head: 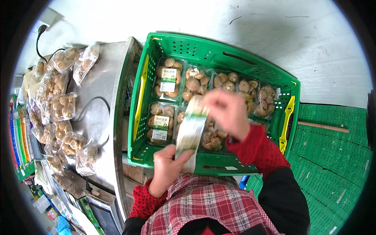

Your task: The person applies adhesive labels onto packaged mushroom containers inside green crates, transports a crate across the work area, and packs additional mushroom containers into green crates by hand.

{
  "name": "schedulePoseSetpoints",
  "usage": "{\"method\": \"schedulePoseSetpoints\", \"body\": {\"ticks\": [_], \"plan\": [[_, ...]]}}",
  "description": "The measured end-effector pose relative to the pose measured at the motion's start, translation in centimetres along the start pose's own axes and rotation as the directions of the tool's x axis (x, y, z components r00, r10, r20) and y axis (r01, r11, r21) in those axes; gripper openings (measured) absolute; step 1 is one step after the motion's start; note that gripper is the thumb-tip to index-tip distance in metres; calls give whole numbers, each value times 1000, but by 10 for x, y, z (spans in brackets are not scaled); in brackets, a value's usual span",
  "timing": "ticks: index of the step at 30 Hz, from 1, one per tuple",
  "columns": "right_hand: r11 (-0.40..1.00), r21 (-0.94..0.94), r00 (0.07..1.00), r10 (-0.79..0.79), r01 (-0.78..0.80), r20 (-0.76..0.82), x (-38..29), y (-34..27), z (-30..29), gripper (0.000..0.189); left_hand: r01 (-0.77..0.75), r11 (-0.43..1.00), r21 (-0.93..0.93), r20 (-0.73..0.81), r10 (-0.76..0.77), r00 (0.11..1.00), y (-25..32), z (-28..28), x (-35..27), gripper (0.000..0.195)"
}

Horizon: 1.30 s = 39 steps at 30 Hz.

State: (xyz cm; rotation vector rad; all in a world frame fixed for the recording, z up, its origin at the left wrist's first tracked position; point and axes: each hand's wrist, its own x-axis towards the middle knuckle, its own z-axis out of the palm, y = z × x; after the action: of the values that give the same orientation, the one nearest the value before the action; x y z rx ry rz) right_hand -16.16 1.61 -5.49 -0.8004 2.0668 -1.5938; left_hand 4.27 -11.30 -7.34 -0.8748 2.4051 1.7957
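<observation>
My left hand (169,164) grips the lower end of a strip of printed labels (191,138), thumb on top. At its upper end are the fingers of my right hand (230,113), blurred and bent against the strip. Both hands are above a green plastic crate (211,50) holding several clear packs of brown mushrooms. Labels show on two packs at the left, an upper labelled pack (168,79) and a lower labelled pack (160,126). No label shows on the neighbouring mushroom pack (195,82) or the far-right pack (265,101). My hands and the strip hide some packs.
Left of the crate stands a stainless steel table (102,61) with several wrapped mushroom packs (63,105) and a black cable (101,100). Yellow handles (286,126) flank the crate. Green slatted plastic panels (332,164) and a wooden stick (323,127) lie right. A white wall (132,20) rises behind.
</observation>
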Motion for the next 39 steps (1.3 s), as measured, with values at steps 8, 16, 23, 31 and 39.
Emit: {"method": "schedulePoseSetpoints", "body": {"ticks": [8,16,23,31,39], "plan": [[674,-707,976,182,-214,-121,65,142,2,54,-166,986,16,56,165,985,12,3,5,10],[948,202,915,160,-247,369,-40,36,-6,17,-395,896,203,39,396,918,32,12,17,19],[988,144,998,62,-62,2,-61,20,-38,7,73,988,-135,159,-51,986,25,45,-6,16],[952,207,861,94,-223,500,-47,43,-50,30,-320,947,20,116,316,942,35,61,15,16],[999,-47,999,-21,19,-46,-45,43,-71,9,78,993,-90,140,-65,988,21,70,4,14]]}}
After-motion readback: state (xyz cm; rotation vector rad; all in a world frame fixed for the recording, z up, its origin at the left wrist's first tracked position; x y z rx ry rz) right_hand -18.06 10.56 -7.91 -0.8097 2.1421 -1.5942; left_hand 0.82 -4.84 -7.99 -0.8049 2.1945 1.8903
